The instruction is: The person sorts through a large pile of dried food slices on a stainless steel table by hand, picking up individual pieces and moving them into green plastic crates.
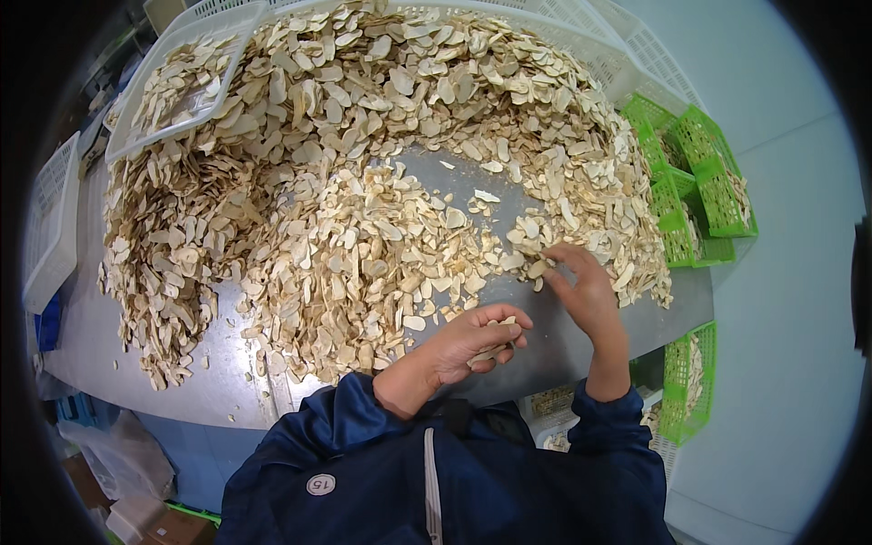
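My left hand point(481, 343) is near the front of the metal table, its fingers curled around a few pale dried slices point(495, 354). To its right, my right hand point(586, 291) reaches to the edge of a small cluster of slices, with thumb and fingers closing on a dried slice point(539, 270). The slices are flat, cream to tan, and many are oval. A lower heap of paler slices point(354, 263) spreads to the left of my hands. Behind it a tall heap point(400, 77) curves around the far side of the table.
Bare metal point(427, 168) shows between the heaps. A white tray point(127, 145) with slices rests at the far left, and another white crate point(54, 227) stands at the left edge. Green baskets point(727, 222) sit at the right; another green basket point(677, 391) is lower down.
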Motion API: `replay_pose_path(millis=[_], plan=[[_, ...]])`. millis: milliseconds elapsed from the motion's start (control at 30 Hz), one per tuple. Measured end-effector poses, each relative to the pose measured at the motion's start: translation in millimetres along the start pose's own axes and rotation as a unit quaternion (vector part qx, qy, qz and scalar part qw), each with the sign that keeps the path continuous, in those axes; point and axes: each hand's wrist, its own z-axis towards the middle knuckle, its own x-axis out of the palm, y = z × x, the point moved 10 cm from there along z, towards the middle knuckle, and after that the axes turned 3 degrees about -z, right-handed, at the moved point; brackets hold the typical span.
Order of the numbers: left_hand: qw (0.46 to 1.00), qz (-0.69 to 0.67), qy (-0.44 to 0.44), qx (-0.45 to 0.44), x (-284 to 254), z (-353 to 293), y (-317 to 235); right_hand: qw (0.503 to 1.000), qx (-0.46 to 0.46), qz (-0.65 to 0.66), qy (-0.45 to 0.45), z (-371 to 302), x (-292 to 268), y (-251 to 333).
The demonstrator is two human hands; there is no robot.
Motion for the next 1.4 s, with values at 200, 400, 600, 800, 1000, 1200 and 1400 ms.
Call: replay_pose_path(millis=[200,400,600,800,1000,1200,1400], plan=[[0.999,-0.022,0.022,0.022,3,1,-7,0.995,-0.035,-0.071,-0.054,18,9,15],[0.999,-0.027,0.017,0.034,1,-2,-7,0.997,0.027,0.047,0.061,7,29,2],[1.000,-0.009,0.005,0.018,0,0,-1,0.998,-0.054,-0.038,-0.002,11,19,30],[1.000,-0.006,0.006,0.021,0,-1,-4,0.992,0.061,-0.016,0.105,18,47,16],[1.000,-0.007,0.005,0.023,0,-1,-3,0.996,0.063,0.060,0.005,8,29,8],[1.000,0.003,0.006,0.009,1,-1,-1,0.993,0.084,0.069,-0.051,-2,10,5],[1.000,-0.015,-0.002,0.012,-2,0,0,0.989,0.052,-0.045,-0.132,-10,-19,-1]])
